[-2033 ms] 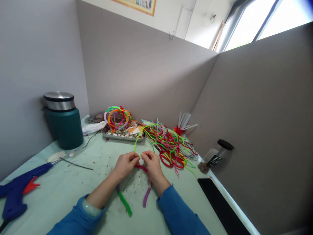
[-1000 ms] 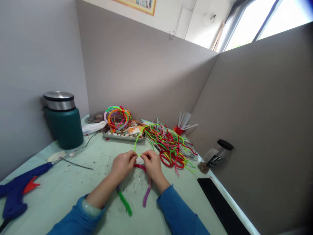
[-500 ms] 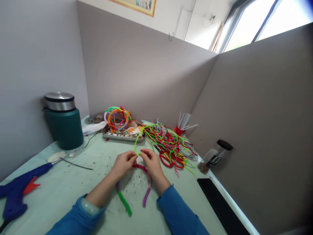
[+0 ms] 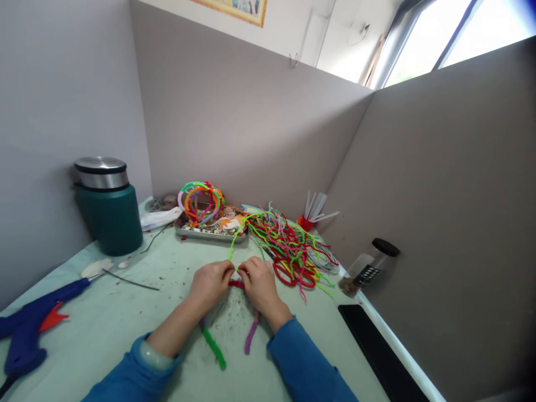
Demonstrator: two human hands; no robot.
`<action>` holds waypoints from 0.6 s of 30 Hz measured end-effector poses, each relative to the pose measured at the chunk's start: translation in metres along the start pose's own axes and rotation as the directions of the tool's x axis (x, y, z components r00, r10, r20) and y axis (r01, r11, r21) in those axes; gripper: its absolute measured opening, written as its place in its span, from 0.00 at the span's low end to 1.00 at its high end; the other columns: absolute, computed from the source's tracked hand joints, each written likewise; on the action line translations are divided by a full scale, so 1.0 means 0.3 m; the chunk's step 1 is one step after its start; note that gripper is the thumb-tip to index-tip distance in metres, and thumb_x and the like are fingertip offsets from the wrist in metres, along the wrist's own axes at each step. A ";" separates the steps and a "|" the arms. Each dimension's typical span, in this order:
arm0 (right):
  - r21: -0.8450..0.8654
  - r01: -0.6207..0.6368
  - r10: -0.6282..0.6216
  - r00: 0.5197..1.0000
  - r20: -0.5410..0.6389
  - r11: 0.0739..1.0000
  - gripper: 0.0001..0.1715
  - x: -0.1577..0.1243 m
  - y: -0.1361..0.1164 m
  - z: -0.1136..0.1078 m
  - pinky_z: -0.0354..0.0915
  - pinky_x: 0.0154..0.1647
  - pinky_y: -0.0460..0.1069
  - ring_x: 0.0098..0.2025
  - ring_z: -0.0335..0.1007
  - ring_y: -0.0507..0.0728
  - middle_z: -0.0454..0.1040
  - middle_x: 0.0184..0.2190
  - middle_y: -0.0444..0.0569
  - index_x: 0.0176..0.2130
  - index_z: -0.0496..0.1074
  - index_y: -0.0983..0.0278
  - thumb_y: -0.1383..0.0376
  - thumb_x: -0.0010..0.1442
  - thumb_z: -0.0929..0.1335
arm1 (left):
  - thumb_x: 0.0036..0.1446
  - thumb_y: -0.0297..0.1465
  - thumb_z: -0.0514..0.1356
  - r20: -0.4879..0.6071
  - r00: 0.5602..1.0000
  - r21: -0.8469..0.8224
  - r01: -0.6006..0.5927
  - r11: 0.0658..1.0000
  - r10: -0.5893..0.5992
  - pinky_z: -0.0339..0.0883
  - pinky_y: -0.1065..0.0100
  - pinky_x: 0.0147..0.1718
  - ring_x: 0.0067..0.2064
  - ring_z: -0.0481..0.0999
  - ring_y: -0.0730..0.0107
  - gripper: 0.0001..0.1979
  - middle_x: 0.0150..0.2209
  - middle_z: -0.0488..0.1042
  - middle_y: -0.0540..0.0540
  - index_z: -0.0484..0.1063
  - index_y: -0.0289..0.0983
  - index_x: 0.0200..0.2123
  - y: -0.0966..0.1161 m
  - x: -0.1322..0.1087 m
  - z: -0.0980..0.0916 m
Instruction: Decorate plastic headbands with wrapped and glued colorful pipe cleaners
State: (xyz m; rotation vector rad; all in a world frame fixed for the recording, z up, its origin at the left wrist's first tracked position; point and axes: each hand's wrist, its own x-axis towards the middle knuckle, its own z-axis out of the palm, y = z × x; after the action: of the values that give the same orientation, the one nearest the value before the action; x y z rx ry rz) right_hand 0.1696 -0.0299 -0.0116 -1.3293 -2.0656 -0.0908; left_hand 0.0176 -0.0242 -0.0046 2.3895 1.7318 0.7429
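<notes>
Between my two hands runs a bright green pipe cleaner point(image 4: 231, 248), its free end rising toward the tray behind. My left hand point(image 4: 211, 282) pinches it from the left. The fingertips of my right hand point(image 4: 258, 282) pinch it close by, almost touching the left ones. Just below my fingers is a headband wrapped in coloured pipe cleaner point(image 4: 214, 347), with red at the top, a green left end and a purple right end. My hands and wrists cover parts of its sides. Whether my fingers also touch the headband, I cannot tell.
A heap of pipe cleaners point(image 4: 288, 231) with red-handled scissors point(image 4: 285, 274) lies right of a metal tray point(image 4: 209, 237) of shells and finished bands point(image 4: 201, 201). A blue glue gun point(image 4: 46, 307) and a green flask point(image 4: 109, 218) are left; a clear jar point(image 4: 371, 268) stands right.
My fingertips have drawn closer together on the green pipe cleaner, and my right hand has turned inward and lowered slightly, covering more of the headband's right side.
</notes>
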 end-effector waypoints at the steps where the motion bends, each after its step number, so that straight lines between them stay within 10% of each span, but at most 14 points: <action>1: -0.024 0.001 -0.001 1.000 0.011 1.000 0.04 -0.001 0.001 0.002 0.53 0.40 0.51 0.38 0.64 0.56 0.71 0.32 0.46 0.33 0.70 0.62 0.67 0.59 0.65 | 0.58 0.32 0.50 0.001 1.000 0.014 -0.008 1.000 0.008 0.56 0.70 0.31 0.35 0.74 0.67 0.11 0.34 0.78 0.47 0.73 0.41 0.35 0.000 -0.001 0.000; 9: 0.002 -0.061 0.061 0.998 -0.002 0.998 0.06 -0.001 0.004 0.011 0.54 0.37 0.50 0.36 0.64 0.56 0.70 0.31 0.48 0.31 0.69 0.63 0.68 0.60 0.63 | 0.59 0.33 0.50 -0.012 1.000 0.065 0.004 0.998 -0.003 0.56 0.70 0.30 0.35 0.74 0.66 0.12 0.33 0.77 0.46 0.72 0.42 0.37 -0.005 0.001 0.001; 14: 0.312 -0.161 0.197 0.977 -0.085 0.936 0.07 0.009 0.002 0.019 0.57 0.35 0.48 0.34 0.64 0.54 0.70 0.29 0.46 0.29 0.69 0.63 0.69 0.57 0.63 | 0.56 0.33 0.51 0.038 0.997 -0.254 0.079 0.964 -0.072 0.58 0.72 0.31 0.31 0.74 0.69 0.09 0.29 0.78 0.49 0.72 0.40 0.33 -0.006 0.013 -0.002; 18: 0.650 -0.280 0.389 0.921 -0.027 0.707 0.06 0.021 -0.006 0.029 0.59 0.33 0.47 0.30 0.64 0.53 0.69 0.25 0.45 0.27 0.69 0.64 0.66 0.53 0.65 | 0.54 0.36 0.53 0.098 0.993 -0.587 0.110 0.802 -0.064 0.61 0.72 0.28 0.27 0.73 0.70 0.09 0.26 0.77 0.49 0.70 0.38 0.29 0.004 0.021 0.005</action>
State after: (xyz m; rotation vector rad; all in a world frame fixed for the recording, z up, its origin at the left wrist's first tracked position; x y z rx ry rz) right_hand 0.1620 -0.0224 -0.0143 -1.1762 -1.4684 0.6015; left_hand 0.0207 -0.0186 -0.0033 1.8676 1.3056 0.9895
